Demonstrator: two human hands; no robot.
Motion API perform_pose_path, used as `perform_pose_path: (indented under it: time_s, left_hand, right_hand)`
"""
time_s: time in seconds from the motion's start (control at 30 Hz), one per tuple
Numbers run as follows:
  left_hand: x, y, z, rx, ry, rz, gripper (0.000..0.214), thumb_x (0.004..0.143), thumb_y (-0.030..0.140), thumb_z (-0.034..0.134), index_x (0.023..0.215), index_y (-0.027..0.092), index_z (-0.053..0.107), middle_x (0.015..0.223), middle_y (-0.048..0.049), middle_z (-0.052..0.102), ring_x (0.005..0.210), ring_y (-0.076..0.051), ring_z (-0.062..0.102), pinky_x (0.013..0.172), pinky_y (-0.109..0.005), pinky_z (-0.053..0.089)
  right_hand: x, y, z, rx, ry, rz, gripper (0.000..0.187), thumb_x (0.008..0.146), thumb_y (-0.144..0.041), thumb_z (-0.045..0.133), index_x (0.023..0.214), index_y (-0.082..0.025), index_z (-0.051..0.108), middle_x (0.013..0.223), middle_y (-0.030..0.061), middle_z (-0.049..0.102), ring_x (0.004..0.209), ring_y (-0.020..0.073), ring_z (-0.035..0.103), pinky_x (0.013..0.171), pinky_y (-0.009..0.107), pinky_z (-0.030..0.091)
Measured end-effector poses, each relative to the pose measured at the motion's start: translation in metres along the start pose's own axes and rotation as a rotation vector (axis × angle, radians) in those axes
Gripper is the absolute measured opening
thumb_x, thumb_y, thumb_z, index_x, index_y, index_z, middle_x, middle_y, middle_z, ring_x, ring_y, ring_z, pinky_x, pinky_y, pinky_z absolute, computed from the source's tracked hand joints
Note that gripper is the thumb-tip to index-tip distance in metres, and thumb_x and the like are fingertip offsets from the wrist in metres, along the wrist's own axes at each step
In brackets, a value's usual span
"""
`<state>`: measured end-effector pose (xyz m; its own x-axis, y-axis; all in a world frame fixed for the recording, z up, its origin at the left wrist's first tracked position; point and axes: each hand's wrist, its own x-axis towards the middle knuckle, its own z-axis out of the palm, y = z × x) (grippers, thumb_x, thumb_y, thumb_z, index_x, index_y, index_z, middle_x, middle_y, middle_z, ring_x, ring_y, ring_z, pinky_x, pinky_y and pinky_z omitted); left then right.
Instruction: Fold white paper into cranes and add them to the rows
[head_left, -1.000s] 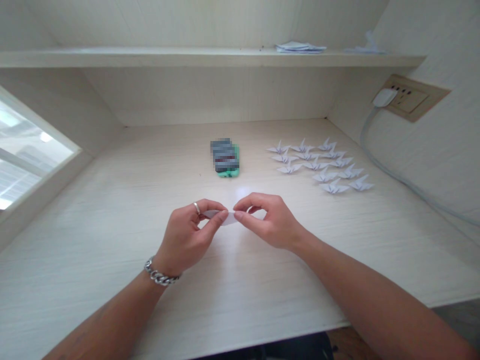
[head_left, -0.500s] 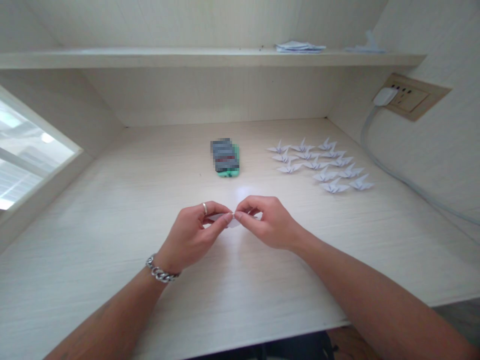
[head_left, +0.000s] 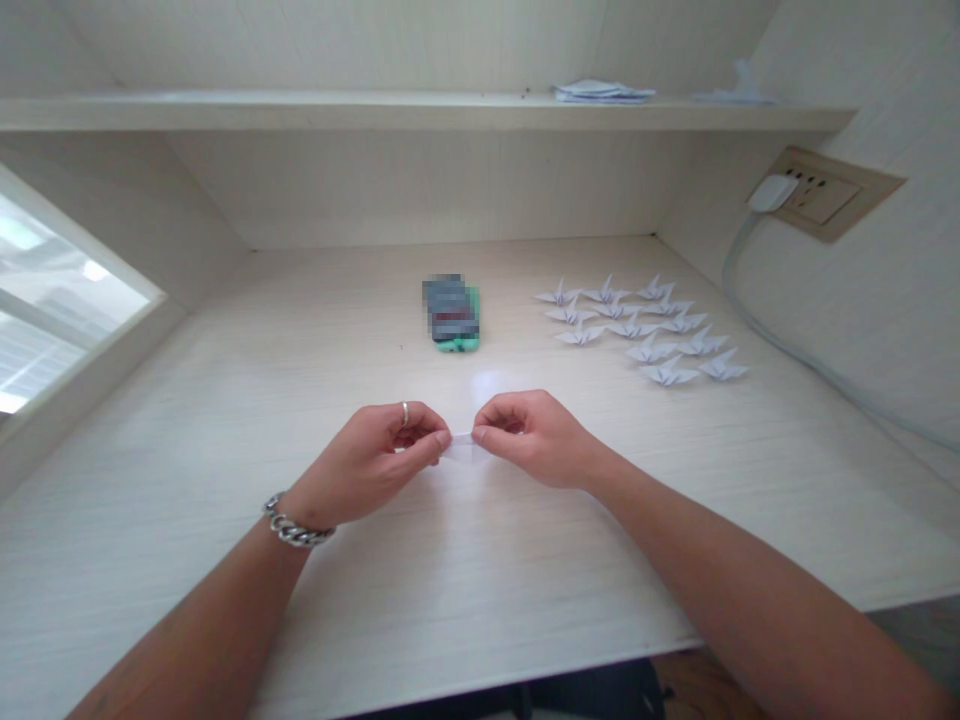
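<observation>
Between my two hands is a small piece of folded white paper point(head_left: 460, 447), just above the desk. My left hand point(head_left: 394, 445), with a ring on one finger and a chain bracelet at the wrist, pinches its left end. Thumb and fingers of my right hand point(head_left: 529, 435) grip the right end. My fingertips cover parts of the paper, so its full shape is hidden. Several white paper cranes point(head_left: 634, 328) stand in loose rows beyond my right hand.
A phone with a green edge point(head_left: 457, 345), its screen blurred out, lies beyond my hands. Folded papers point(head_left: 604, 92) rest on the shelf point(head_left: 337, 115). At the right, a cable point(head_left: 795, 350) runs from a white plug point(head_left: 772, 193) in the wall socket point(head_left: 840, 195) down to the desk.
My left hand has shifted left, so the fingertips of both hands are farther apart. More of the folded paper shows between them. The cranes and phone stay in place.
</observation>
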<state>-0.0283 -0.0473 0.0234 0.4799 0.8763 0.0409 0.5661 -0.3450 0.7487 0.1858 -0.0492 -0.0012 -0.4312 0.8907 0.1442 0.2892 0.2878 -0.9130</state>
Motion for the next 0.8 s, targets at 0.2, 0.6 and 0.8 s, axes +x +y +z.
perform_pose_path:
  time_s: [0.2, 0.6, 0.8]
  left_hand:
    - [0.003, -0.009, -0.003, -0.232, 0.173, -0.057, 0.017, 0.083, 0.036, 0.061, 0.079, 0.020, 0.068, 0.070, -0.0018, 0.070, 0.065, -0.016, 0.066, 0.062, -0.027, 0.054]
    - [0.007, 0.000, 0.022, -0.425, 0.299, -0.137, 0.020, 0.078, 0.034, 0.070, 0.077, 0.014, 0.067, 0.070, -0.0018, 0.069, 0.064, -0.013, 0.063, 0.063, -0.025, 0.051]
    - [0.006, 0.000, 0.021, -0.384, 0.225, -0.126, 0.020, 0.080, 0.035, 0.068, 0.085, 0.016, 0.072, 0.080, -0.0034, 0.073, 0.072, -0.015, 0.065, 0.066, -0.025, 0.050]
  right_hand:
    - [0.003, -0.002, -0.003, 0.086, 0.082, 0.052, 0.014, 0.081, -0.024, 0.060, 0.072, -0.014, 0.066, 0.066, -0.0007, 0.062, 0.061, 0.0097, 0.053, 0.058, 0.023, 0.040]
    - [0.007, 0.008, 0.014, 0.296, 0.174, 0.133, 0.015, 0.078, -0.031, 0.065, 0.077, -0.015, 0.068, 0.074, 0.0022, 0.068, 0.070, 0.0132, 0.060, 0.069, 0.028, 0.046]
    - [0.008, 0.004, 0.011, 0.367, 0.095, 0.199, 0.018, 0.076, -0.033, 0.066, 0.080, -0.015, 0.065, 0.075, 0.0018, 0.066, 0.068, 0.0132, 0.060, 0.065, 0.027, 0.046]
